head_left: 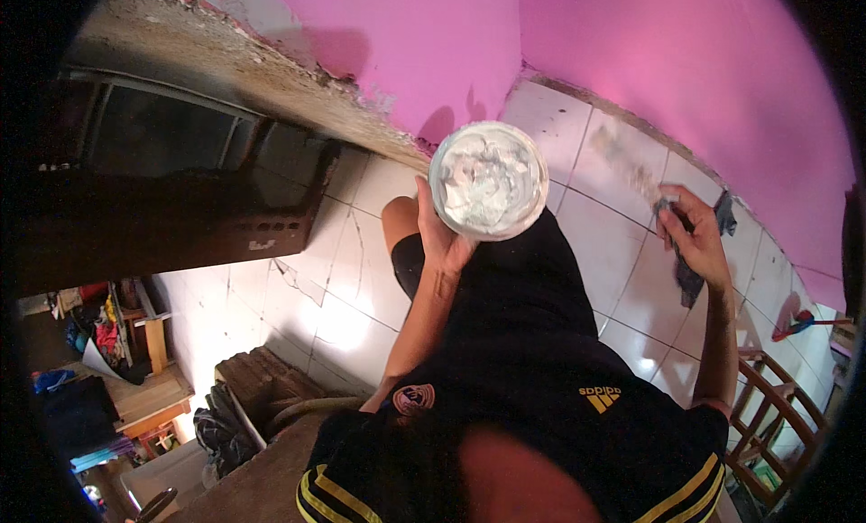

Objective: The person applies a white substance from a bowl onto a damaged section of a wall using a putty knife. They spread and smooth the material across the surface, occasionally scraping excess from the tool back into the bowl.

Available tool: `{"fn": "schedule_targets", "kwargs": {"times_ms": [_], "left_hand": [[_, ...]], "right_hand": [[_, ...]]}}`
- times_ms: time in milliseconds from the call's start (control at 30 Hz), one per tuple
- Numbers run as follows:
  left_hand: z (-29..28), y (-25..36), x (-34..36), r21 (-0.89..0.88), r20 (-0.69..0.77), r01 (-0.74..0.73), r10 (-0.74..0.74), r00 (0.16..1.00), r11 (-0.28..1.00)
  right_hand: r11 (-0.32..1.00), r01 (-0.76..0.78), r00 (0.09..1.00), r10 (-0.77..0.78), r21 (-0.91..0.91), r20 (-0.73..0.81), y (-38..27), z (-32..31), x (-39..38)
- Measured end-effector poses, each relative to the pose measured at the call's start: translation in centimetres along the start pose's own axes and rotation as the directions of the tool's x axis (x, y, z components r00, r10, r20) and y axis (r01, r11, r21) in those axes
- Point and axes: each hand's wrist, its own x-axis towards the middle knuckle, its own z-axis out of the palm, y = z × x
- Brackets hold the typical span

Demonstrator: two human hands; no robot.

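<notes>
My left hand is wrapped round the side of a round tub, which it holds up in front of me. White paste fills the tub, its surface stirred into rough peaks. Off to the right, my right hand is closed on the dark handle of what looks like a putty knife. Its long, whitish blade points up and left, away from my fingers. Motion smears the blade, so its edge and any paste on it cannot be made out.
Pink walls meet in a corner ahead; the left one has peeling, crumbled plaster low down. Dark cloth-like pieces lie on the white tiles. A dark wooden cabinet stands left, a wooden frame lower right.
</notes>
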Motion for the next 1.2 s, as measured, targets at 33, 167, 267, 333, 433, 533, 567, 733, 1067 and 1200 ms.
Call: {"fn": "schedule_targets", "kwargs": {"times_ms": [33, 167, 267, 333, 433, 533, 567, 733, 1067, 1200], "left_hand": [[0.0, 0.8, -0.9, 0.084, -0.028, -0.045, 0.047, 0.998, 0.995], [-4.5, 4.5, -4.5, 0.187, -0.207, -0.215, 0.253, 0.945, 0.958], [-4.6, 5.4, -6.7, 0.05, -0.174, -0.255, 0.26, 0.95, 0.966], [-4.5, 5.9, -7.0, 0.011, -0.152, -0.275, 0.273, 0.95, 0.961], [-4.4, 6.5, -6.8, -0.051, -0.125, -0.279, 0.271, 0.954, 0.959], [-4.1, 6.6, -6.5, -0.008, -0.125, -0.279, 0.276, 0.953, 0.96], [-4.0, 6.7, -6.4, 0.018, -0.129, -0.277, 0.277, 0.952, 0.961], [-4.1, 6.7, -6.1, 0.095, -0.154, -0.272, 0.284, 0.946, 0.958], [-4.6, 7.1, -6.2, -0.022, -0.111, -0.271, 0.267, 0.957, 0.962], [-4.6, 7.1, -6.2, -0.013, -0.105, -0.273, 0.271, 0.957, 0.962]], "right_hand": [[0.995, 0.092, 0.994, -0.094, -0.032, -0.051, 0.4, 1.3, 1.2], [0.974, 0.222, 0.963, -0.227, -0.046, -0.144, -1.4, 9.8, 6.0], [0.906, 0.413, 0.906, -0.419, -0.09, -0.064, -2.5, 13.8, 8.3], [0.929, 0.359, 0.933, -0.36, -0.084, 0.009, -4.6, 14.9, 8.8], [0.915, 0.373, 0.925, -0.379, -0.157, -0.01, -5.7, 16.1, 9.7], [0.832, 0.439, 0.873, -0.485, -0.34, -0.057, -6.0, 17.4, 10.5], [0.836, 0.422, 0.884, -0.465, -0.349, -0.045, -6.4, 17.8, 10.5], [0.785, 0.462, 0.839, -0.537, -0.412, -0.082, -7.4, 19.3, 10.3], [0.759, 0.37, 0.876, -0.477, -0.536, -0.07, -9.4, 19.4, 9.6], [0.703, 0.373, 0.869, -0.493, -0.606, -0.038, -10.6, 19.6, 9.2]]}}
